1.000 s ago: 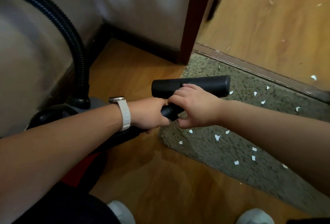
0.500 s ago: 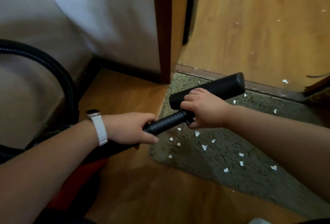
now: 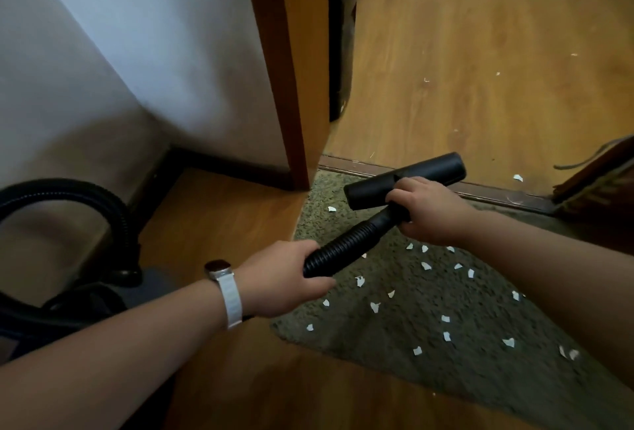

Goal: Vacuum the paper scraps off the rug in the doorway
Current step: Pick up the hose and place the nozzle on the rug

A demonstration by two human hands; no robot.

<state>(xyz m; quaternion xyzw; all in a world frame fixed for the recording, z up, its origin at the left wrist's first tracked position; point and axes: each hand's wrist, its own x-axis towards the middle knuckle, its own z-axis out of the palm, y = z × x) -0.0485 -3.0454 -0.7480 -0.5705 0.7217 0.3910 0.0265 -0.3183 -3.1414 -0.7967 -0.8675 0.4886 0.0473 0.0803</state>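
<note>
A grey-green rug (image 3: pixel 394 333) lies in the doorway, strewn with several small white paper scraps (image 3: pixel 446 318). My left hand (image 3: pixel 281 275) grips the black ribbed vacuum hose (image 3: pixel 343 249) near its lower end. My right hand (image 3: pixel 429 211) grips the neck where the hose joins the black bar-shaped nozzle head (image 3: pixel 429 172). The nozzle hangs over the rug's far edge, close to the threshold strip. The hose loops back at the left (image 3: pixel 85 196) to the vacuum body (image 3: pixel 103 295).
A wooden door frame (image 3: pixel 288 69) and a white wall (image 3: pixel 137 52) stand left of the rug. Beyond the threshold (image 3: pixel 497 194) is wood floor with a few more scraps (image 3: pixel 517 177). A dark box (image 3: pixel 339 38) stands behind the frame; a broom-like object (image 3: pixel 597 189) lies at right.
My hands have drawn apart along the hose, the left sliding back down it. The nozzle has moved forward and right toward the threshold. The view has tilted up into the far room.
</note>
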